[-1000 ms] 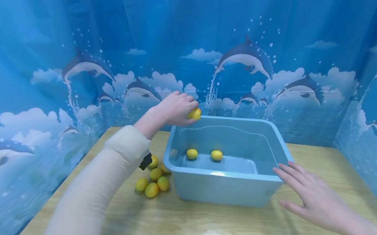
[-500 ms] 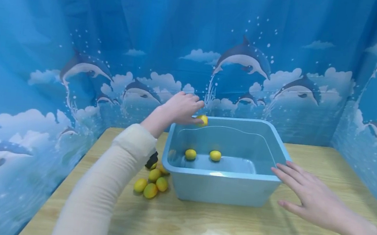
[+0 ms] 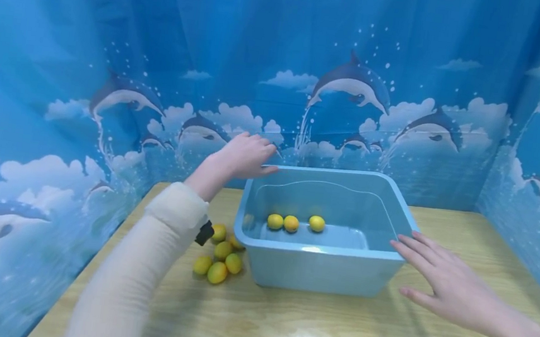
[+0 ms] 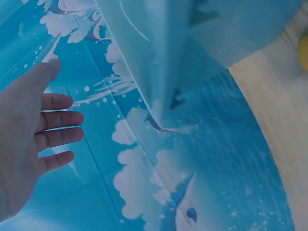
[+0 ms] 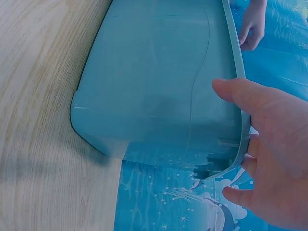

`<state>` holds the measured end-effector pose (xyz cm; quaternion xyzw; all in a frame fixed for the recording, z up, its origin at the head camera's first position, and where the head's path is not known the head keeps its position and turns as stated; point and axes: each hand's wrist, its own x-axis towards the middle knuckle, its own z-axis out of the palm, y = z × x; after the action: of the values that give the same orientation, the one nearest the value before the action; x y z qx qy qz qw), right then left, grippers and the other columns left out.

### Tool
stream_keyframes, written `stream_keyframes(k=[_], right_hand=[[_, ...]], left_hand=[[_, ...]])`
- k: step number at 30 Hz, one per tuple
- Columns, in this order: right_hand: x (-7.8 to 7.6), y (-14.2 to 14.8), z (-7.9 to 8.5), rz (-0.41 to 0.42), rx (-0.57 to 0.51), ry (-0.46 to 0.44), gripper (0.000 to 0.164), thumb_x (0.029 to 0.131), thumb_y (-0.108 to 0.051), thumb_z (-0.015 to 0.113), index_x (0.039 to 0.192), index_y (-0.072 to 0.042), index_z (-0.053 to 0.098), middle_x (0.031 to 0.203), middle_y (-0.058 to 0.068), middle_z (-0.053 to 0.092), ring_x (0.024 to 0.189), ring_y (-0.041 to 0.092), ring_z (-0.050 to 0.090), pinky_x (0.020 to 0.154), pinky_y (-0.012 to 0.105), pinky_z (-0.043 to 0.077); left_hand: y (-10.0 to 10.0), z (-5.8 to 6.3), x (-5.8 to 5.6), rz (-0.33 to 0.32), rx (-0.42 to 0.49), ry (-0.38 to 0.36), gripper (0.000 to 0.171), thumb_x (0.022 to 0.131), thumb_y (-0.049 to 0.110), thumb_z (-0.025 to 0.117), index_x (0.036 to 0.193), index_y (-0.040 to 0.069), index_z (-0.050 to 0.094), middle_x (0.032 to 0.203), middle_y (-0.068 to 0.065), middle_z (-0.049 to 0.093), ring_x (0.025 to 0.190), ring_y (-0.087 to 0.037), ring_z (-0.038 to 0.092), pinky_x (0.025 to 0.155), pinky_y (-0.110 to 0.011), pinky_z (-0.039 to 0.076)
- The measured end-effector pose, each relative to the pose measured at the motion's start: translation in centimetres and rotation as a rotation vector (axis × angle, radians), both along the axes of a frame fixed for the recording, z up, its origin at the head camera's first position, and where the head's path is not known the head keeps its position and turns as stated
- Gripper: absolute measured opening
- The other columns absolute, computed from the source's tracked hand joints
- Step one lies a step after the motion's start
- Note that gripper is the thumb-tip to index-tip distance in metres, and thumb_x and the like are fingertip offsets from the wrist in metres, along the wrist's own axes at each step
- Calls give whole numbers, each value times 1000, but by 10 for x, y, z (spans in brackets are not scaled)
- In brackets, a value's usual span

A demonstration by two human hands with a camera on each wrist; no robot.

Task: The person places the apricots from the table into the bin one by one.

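Observation:
My left hand hangs over the far left corner of a light blue plastic bin. In the left wrist view that hand shows an empty palm, its fingers apart. Inside the bin lie 3 small yellow, lemon-like fruits: a left fruit, a middle fruit close beside it, and a right fruit a little apart. At the bin's right rim is my right hand, fingers extended. The right wrist view has this hand at the rim, its lower fingers partly hidden behind it.
Left of the bin, several similar fruits are heaped on the wooden table. Some are partly hidden by the bin and a black device on my left wrist. A blue dolphin-print curtain hangs behind.
My left hand held a fruit over the bin and let it go; the fruit now lies in the bin between two others. The hand has drawn back left. The right hand stays put.

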<state>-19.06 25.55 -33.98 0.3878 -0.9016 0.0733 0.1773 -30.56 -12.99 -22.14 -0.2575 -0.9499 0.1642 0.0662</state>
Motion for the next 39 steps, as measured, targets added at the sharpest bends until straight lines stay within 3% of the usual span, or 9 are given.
stream_keyframes(k=[7,14,18,22,27,33,39], right_hand=[[0,-1,-1,-9,-6,-10,78,78,-34,73,143,-16,34,139,15,41,134,30,27,101,51,30],[0,0,-4,2,-12,15,75,79,-36,71,142,-12,37,139,15,41,134,30,28,111,32,11],[-1,0,-5,15,-15,34,76,79,-36,71,142,-12,36,138,16,41,134,29,26,109,24,2],[-2,0,-5,26,-18,46,77,78,-35,72,142,-12,36,137,16,42,135,28,25,107,19,-1],[-2,0,-6,13,-25,25,78,78,-34,73,143,-13,35,138,16,41,136,28,24,110,28,5],[-2,0,-7,12,-17,35,79,78,-34,73,143,-14,34,138,16,41,136,28,24,109,24,2],[-3,0,-7,21,-16,57,80,77,-33,74,143,-14,34,137,16,42,136,26,23,107,19,-1]], left_hand=[[-29,-14,14,-24,47,48,32,92,39,54,96,8,61,86,-5,61,84,-22,57,81,-39,46],[-58,-34,28,15,112,85,30,91,38,57,85,9,58,73,-3,53,69,-21,50,64,-34,41],[-72,-45,35,34,149,99,29,90,37,59,80,10,56,68,-1,50,66,-20,49,64,-36,43],[-84,-59,39,38,173,91,27,88,35,61,83,10,57,71,-2,53,68,-21,51,64,-37,44],[-94,-82,38,46,147,63,30,88,36,61,94,7,60,82,-6,59,77,-24,56,69,-40,46],[-101,-111,38,89,120,-49,43,88,39,60,112,4,58,105,-12,61,99,-30,57,86,-47,44],[-107,-133,36,113,108,-112,50,88,42,59,121,4,54,113,-15,59,107,-31,54,91,-48,41]])
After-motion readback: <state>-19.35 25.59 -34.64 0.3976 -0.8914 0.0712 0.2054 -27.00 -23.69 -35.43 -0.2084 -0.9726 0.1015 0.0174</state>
